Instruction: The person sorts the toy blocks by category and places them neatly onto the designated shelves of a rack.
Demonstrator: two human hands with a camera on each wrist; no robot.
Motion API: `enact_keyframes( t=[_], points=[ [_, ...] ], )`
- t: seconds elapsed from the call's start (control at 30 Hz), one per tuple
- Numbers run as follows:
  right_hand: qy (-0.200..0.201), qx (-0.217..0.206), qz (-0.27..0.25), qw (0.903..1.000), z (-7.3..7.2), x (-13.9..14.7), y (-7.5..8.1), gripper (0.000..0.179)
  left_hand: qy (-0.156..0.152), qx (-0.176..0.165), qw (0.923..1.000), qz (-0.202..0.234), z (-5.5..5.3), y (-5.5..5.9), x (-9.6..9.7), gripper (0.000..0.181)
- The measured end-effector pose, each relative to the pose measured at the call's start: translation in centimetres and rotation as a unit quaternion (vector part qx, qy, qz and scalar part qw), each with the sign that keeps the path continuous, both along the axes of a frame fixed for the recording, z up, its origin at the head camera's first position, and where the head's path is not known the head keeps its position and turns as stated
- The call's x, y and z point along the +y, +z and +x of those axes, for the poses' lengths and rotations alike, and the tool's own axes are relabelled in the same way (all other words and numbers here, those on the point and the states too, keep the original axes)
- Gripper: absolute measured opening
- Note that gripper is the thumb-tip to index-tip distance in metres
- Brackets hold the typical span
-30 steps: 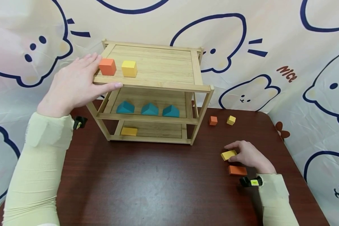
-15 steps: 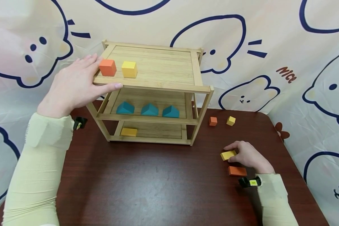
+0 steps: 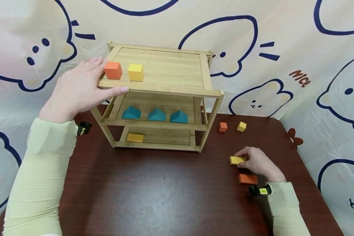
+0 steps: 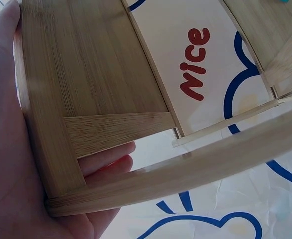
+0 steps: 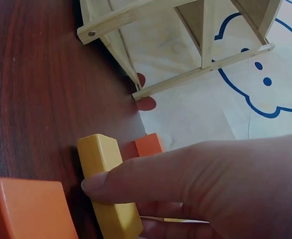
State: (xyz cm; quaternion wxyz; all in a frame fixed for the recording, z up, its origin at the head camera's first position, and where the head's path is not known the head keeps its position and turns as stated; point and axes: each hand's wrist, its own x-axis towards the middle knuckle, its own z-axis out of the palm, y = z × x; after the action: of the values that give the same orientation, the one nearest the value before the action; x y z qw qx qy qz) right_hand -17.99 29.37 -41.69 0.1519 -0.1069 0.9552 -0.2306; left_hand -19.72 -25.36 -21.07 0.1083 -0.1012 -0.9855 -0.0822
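Observation:
In the head view my left hand [image 3: 76,88] grips the front left corner of a three-tier wooden shelf [image 3: 165,70]. Its thumb lies along the front edge, and the left wrist view shows fingers [image 4: 108,162] round the side of the wooden frame. On the right, my right hand [image 3: 261,162] pinches a flat yellow rectangular block [image 3: 237,160] low over the table. The right wrist view has the thumb [image 5: 136,181] across this yellow block [image 5: 101,154], with other fingers on its far side. An orange rectangular block [image 3: 248,179] lies just nearer to me.
An orange cube [image 3: 113,70] and a yellow cube [image 3: 135,72] stand on the top tier. Blue triangular blocks [image 3: 156,114] line the middle tier; another yellow block [image 3: 134,137] lies on the bottom. A small orange cube [image 3: 222,127] and yellow cube [image 3: 241,126] sit right of the shelf.
The yellow block in my right hand has turned from a slant to nearly level and shifted slightly left. My left hand stays on the shelf corner.

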Motion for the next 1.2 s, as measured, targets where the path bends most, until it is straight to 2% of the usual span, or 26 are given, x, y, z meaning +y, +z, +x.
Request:
enact_keyframes(
  t=[0.47,0.83,1.2],
  points=[
    [0.025,0.086,-0.011,0.9959,0.2,-0.7,1.5,0.032,0.003,-0.002,1.0,0.001,0.2,-0.2,-0.1,0.106],
    [0.029,0.111,-0.037,0.9927,0.2,-1.4,2.0,0.033,0.002,-0.004,1.0,-0.001,0.0,-0.1,-0.1,0.106],
    [0.026,0.114,-0.068,0.9908,-0.2,-1.8,1.9,0.035,0.001,-0.004,1.0,0.003,-0.2,0.0,0.0,0.105]
  ],
)
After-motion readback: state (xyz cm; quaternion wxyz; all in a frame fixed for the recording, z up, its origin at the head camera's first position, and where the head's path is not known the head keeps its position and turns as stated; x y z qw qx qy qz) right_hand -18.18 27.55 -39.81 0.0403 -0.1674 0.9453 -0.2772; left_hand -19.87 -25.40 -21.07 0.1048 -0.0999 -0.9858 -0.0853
